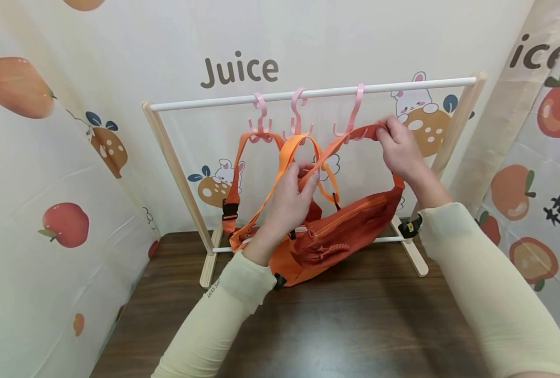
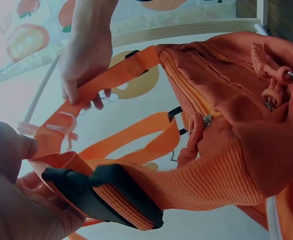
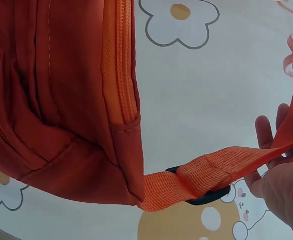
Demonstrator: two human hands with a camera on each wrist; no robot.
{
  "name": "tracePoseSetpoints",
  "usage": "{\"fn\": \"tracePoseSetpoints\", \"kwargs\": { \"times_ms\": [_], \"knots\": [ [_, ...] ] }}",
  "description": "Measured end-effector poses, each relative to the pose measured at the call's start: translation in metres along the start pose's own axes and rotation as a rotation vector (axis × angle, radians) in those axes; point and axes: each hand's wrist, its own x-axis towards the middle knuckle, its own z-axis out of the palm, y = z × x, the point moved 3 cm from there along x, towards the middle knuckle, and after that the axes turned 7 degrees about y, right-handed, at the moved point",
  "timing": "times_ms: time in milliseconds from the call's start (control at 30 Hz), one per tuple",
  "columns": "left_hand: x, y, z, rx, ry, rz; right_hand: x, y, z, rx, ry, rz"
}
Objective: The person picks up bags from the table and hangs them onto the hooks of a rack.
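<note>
An orange-red sling bag (image 1: 350, 231) hangs tilted below a rail, its wide strap (image 1: 327, 152) running past the right pink hook (image 1: 357, 113). My left hand (image 1: 289, 202) grips the strap near the middle; beside those fingers the left wrist view shows a black buckle (image 2: 129, 195). With thumb and fingers, my right hand (image 1: 401, 149) holds the strap's upper right part, just right of that hook. A lighter orange strap (image 1: 286, 152) loops over the middle pink hook (image 1: 297, 113), and another orange strap (image 1: 237, 168) over the left pink hook (image 1: 260, 118). My left hand partly hides the bags behind it.
The white rail (image 1: 190, 104) spans a wooden stand with legs (image 1: 180, 178) on a dark wooden table (image 1: 336, 325). A fruit-printed curtain (image 1: 133, 58) surrounds it. A black strap-like object (image 1: 409, 227) shows beside the right sleeve.
</note>
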Motion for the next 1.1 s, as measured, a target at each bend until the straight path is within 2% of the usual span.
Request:
{"fn": "tracePoseSetpoints", "kwargs": {
  "times_ms": [267, 733, 1100],
  "knots": [
    [-0.001, -0.011, 0.004, 0.02, 0.021, 0.006, -0.01, 0.006, 0.004, 0.026, 0.041, -0.047],
    [-0.006, -0.027, 0.008, 0.049, 0.002, -0.04, -0.024, 0.016, 0.013, 0.047, 0.103, -0.11],
    [-0.011, -0.041, 0.011, 0.058, -0.026, -0.09, -0.038, 0.021, 0.015, 0.011, 0.079, -0.096]
  ]
}}
